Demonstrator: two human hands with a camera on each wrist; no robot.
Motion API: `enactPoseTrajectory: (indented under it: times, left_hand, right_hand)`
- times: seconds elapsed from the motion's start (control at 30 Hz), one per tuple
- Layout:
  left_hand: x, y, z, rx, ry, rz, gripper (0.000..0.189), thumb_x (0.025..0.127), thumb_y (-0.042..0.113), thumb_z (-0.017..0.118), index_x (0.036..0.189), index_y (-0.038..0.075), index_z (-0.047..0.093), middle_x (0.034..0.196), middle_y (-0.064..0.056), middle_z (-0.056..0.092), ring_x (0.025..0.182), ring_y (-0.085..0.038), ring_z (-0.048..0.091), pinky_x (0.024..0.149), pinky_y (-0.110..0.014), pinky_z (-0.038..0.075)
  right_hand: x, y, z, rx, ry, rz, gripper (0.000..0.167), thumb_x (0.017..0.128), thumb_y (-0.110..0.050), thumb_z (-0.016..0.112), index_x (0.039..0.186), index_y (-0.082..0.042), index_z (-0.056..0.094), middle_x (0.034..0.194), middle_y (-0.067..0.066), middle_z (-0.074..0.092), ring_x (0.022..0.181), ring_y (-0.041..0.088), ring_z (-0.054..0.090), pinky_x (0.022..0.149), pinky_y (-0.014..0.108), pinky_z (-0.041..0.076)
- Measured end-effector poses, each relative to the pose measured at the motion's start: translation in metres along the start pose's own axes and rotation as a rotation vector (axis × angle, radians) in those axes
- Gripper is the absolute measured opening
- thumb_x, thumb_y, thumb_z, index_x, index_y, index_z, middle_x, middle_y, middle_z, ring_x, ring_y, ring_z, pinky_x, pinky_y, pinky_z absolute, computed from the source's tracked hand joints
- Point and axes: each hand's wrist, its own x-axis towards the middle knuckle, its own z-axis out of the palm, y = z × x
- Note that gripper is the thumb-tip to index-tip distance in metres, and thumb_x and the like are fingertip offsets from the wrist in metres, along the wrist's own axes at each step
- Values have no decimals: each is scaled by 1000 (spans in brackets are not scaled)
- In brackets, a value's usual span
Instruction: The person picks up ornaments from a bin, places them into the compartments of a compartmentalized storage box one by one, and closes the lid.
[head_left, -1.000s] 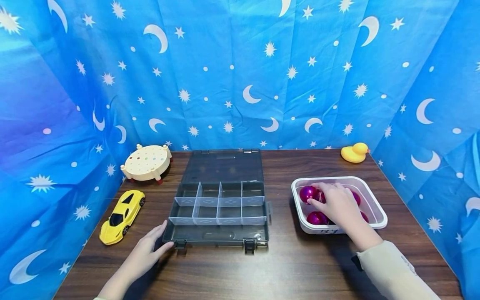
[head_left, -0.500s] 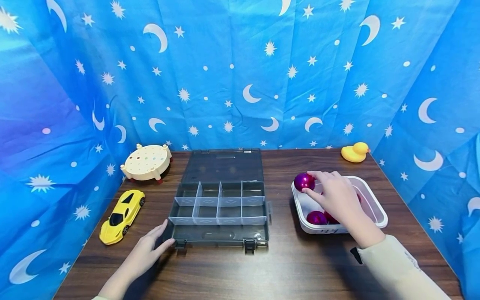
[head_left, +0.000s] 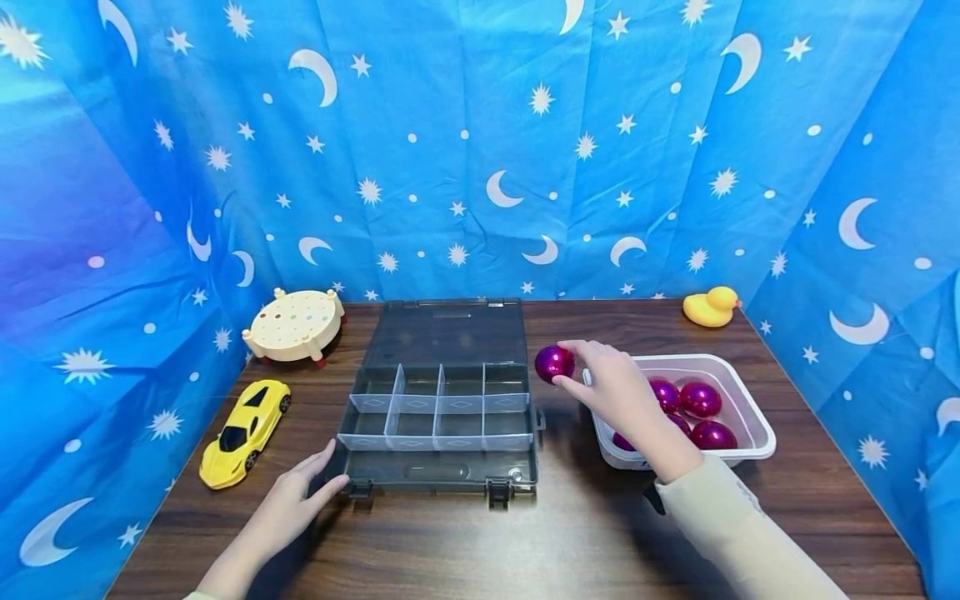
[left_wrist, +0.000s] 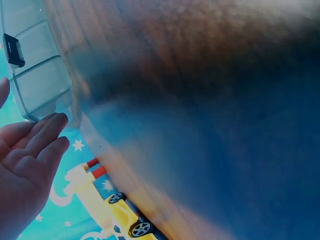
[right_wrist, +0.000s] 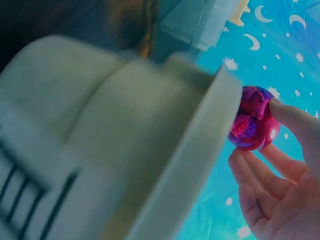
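Note:
My right hand pinches a shiny magenta ball between thumb and fingertips, above the table just left of the white tub. The right wrist view shows the same ball at the fingertips, beside the blurred tub wall. Several more magenta balls lie in the tub, partly hidden by my forearm. A dark see-through divided box lies with its lid laid back. Fingers fairly straight, my left hand touches the box's near left corner; in the left wrist view that hand is beside the box.
A yellow toy car is at the left, with a round cream pegged stand behind it. A yellow rubber duck sits at the back right. Blue cloth with moons and stars encloses the table.
My right hand has lifted one ball out of the tub and carried it left, toward the divided box. The left hand has stayed at the box's corner.

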Motion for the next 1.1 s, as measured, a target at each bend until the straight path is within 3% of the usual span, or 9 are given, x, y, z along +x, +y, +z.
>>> enactPoseTrajectory:
  times: [0.4, 0.8, 1.1]
  left_hand:
    - [2, 3, 1, 19, 4, -11, 67, 97, 37, 58, 144, -5, 36, 142, -26, 41, 130, -40, 40, 102, -57, 36]
    - [2, 4, 1, 18, -3, -31, 67, 97, 36, 58, 145, -6, 35, 142, -27, 41, 130, -41, 40, 102, -57, 36]
    - [-1, 5, -1, 35, -5, -5, 76, 92, 41, 63, 144, -7, 35, 141, -29, 41, 129, -42, 41, 100, -57, 38]
  right_hand:
    - [24, -26, 36, 86, -34, -93, 49, 81, -21, 80, 125, -9, 62, 106, 10, 66, 91, 25, 65, 79, 43, 55]
    - [33, -37, 71, -8, -61, -113, 47, 80, -19, 81, 123, -9, 63, 109, 11, 65, 93, 26, 67, 80, 43, 55]
    - [33, -35, 78, -66, -98, -115, 46, 81, -16, 79, 123, -6, 62, 110, 14, 66, 93, 28, 67, 79, 43, 55]
